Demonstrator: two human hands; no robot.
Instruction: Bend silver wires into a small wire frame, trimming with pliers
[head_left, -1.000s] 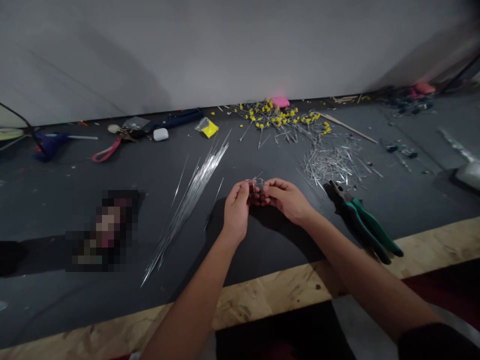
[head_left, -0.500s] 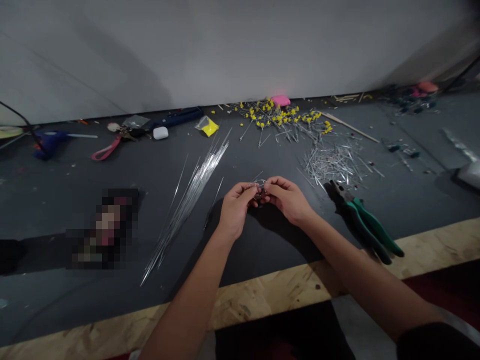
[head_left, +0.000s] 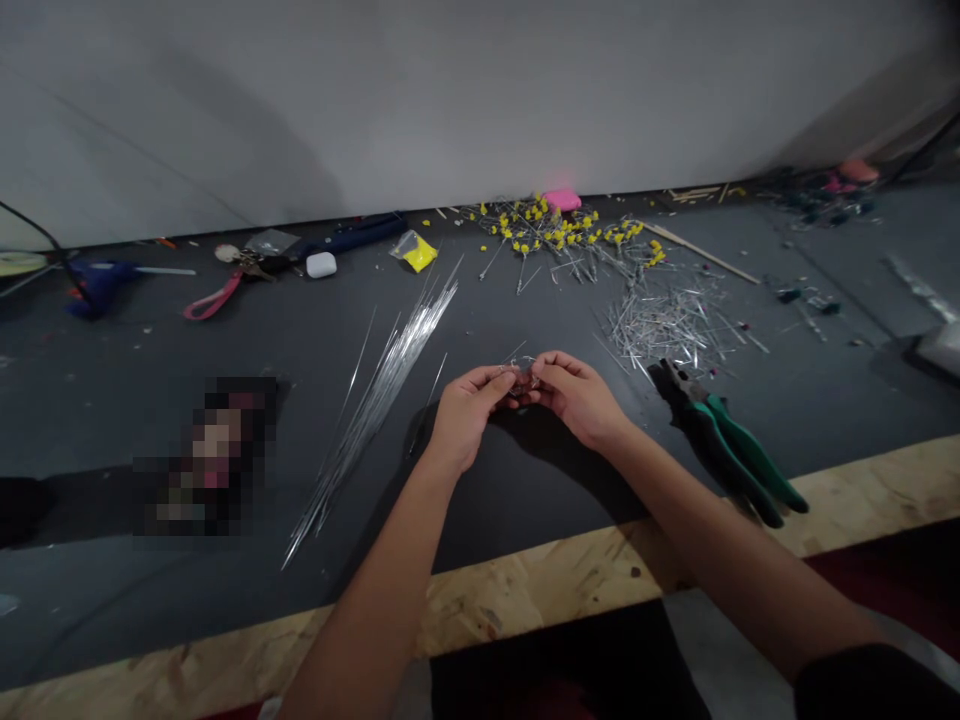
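Observation:
Between my fingertips is a small piece of bent thin wire (head_left: 523, 362), partly hidden by the fingers. My left hand (head_left: 472, 402) pinches it from the left, thumb against fingers. On the other side my right hand (head_left: 574, 397) grips it the same way, the fingertips of both hands close together above the dark table. A single wire (head_left: 431, 395) lies just left of my left hand, and beyond it a long bundle of straight wires (head_left: 382, 395). To the right of my right hand rest pliers with green and black handles (head_left: 724, 440).
A heap of short cut wires (head_left: 667, 320) lies behind the pliers. Farther back are wire pieces with yellow tips (head_left: 555, 230), a pink lump (head_left: 562, 200) and a yellow packet (head_left: 415, 252). At left sit a white case (head_left: 321, 265) and a blue glue gun (head_left: 105, 287). A wooden edge (head_left: 517, 600) borders the table.
My left hand and forearm have shifted slightly left, and the bent wire has turned a little between the fingertips. Both hands still pinch it. Things on the table stay where they were.

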